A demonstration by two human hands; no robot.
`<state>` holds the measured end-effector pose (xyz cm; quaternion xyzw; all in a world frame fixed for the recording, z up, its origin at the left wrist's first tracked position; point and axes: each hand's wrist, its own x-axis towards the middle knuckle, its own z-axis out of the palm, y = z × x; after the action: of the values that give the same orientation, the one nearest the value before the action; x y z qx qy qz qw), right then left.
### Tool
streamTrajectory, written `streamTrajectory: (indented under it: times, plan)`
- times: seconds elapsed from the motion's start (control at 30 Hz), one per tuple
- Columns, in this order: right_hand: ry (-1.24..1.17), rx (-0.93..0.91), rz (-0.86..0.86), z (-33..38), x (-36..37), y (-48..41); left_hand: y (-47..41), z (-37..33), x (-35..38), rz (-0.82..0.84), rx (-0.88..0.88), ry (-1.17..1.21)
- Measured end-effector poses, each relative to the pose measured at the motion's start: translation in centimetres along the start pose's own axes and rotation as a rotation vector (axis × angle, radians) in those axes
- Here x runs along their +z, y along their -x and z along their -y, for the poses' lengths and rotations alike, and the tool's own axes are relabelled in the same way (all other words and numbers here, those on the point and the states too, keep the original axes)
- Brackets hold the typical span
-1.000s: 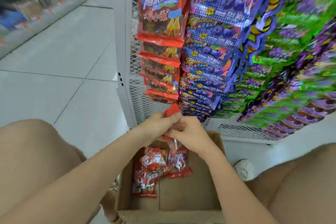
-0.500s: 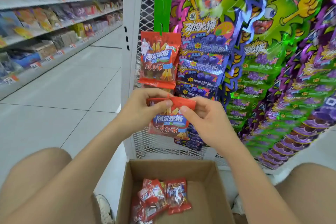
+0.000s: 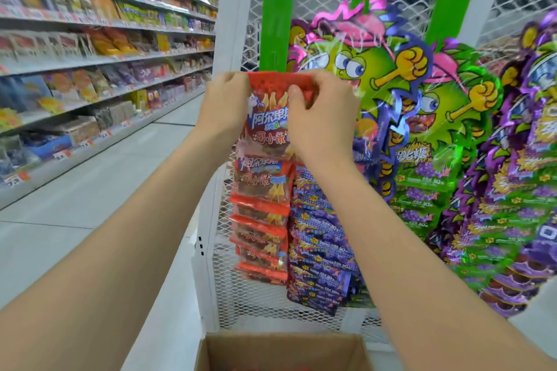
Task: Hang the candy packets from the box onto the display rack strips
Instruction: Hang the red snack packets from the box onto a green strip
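Progress: left hand (image 3: 224, 105) and right hand (image 3: 319, 117) have raised the red plastic candy packet (image 3: 266, 117) from over the brown cardboard box (image 3: 280, 351) to the green plastic display strip (image 3: 272, 24). Both grip its top edge; hooking looks next.

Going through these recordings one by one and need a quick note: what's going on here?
A person is stocking a shop display rack. The left hand and right hand both pinch the top edge of one red candy packet, holding it against the leftmost green strip, just above a column of matching packets already hanging there. Whether it is hooked on yet cannot be told. The cardboard box sits open below.
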<state>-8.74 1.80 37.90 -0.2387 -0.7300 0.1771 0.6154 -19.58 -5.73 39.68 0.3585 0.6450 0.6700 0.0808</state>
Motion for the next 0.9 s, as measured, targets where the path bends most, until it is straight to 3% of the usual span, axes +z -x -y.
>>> streamTrajectory:
  times: [0.17, 0.27, 0.4, 0.9]
  plan:
    - [0.002, 0.012, -0.073, 0.2, 1.7, -1.0, -1.2, 0.4, 0.0, 0.130, -0.146, 0.206]
    - [-0.019, -0.012, -0.092, -0.1, 1.7, -0.9, -1.6, 0.8, -0.4, 0.298, -0.241, 0.313]
    - [-0.010, 0.008, -0.071, -0.3, 1.5, -0.9, -1.7, 0.8, -0.6, 0.427, -0.268, 0.392]
    - [0.014, 0.032, -0.072, 0.4, 0.5, -1.7, -1.2, 0.1, 0.0, 0.409, -0.252, 0.358]
